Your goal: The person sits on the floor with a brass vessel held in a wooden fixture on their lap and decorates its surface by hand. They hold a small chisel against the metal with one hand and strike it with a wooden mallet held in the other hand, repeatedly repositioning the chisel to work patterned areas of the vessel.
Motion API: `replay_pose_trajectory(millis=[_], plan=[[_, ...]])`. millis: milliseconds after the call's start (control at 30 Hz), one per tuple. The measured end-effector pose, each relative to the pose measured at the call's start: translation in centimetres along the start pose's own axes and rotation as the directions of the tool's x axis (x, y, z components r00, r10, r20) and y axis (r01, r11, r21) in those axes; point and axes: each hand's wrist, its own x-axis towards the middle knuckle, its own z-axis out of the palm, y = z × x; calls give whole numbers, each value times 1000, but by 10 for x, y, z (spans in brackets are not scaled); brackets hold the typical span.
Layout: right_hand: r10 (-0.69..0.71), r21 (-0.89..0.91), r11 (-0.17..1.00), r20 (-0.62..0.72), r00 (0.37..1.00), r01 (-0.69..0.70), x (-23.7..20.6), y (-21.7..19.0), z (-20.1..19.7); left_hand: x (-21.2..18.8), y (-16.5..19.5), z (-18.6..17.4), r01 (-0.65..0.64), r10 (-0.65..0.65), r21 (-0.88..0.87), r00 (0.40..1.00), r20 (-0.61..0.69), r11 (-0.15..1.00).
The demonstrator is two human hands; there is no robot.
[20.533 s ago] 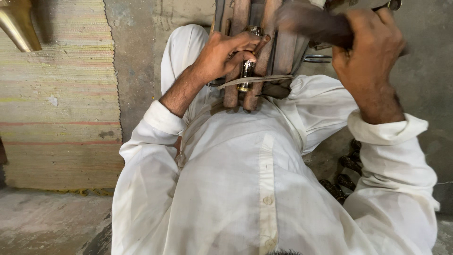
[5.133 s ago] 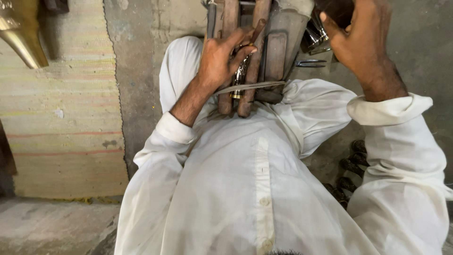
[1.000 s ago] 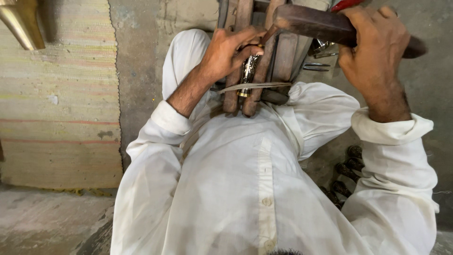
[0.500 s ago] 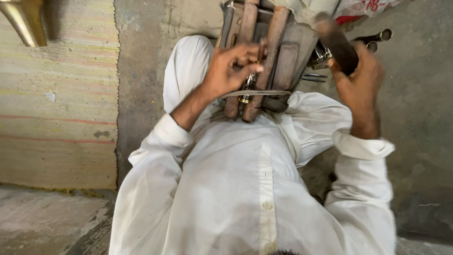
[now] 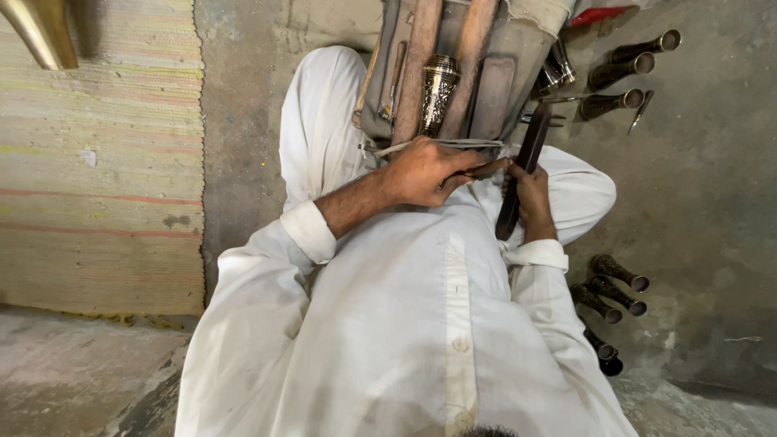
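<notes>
Head view, looking down at a lap in white clothing: left hand (image 5: 425, 170) curling shut around a slim tool at the base of an engraved metal tube (image 5: 437, 93) lying clamped between wooden bars (image 5: 417, 69); right hand (image 5: 530, 198) gripping a dark flat bar (image 5: 522, 174), fingers closed. Seemingly engraving or readying a strike; likely calling for steadying the tool tip. More metal tubes (image 5: 619, 291) lying on the concrete floor (image 5: 712, 202).
</notes>
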Motion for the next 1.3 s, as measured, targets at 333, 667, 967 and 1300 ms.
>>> replay_pose_trajectory(millis=[333, 667, 967, 1300], plan=[[36, -85, 996, 13, 999, -35, -2, -28, 21, 28, -44, -70, 251, -273, -108, 851, -450, 962], [2, -64, 998, 29, 1000, 0, -7, -28, 26, 49, -39, -71, 354, -286, 130, 885, -367, 926], [24, -77, 997, 23, 999, -23, -8, -23, 27, 19, -45, -78, 276, -315, -152, 838, -446, 949], [27, -97, 995, 32, 999, -24, -8, -22, 29, -31, -45, -87, 152, -515, -699, 785, -344, 699]])
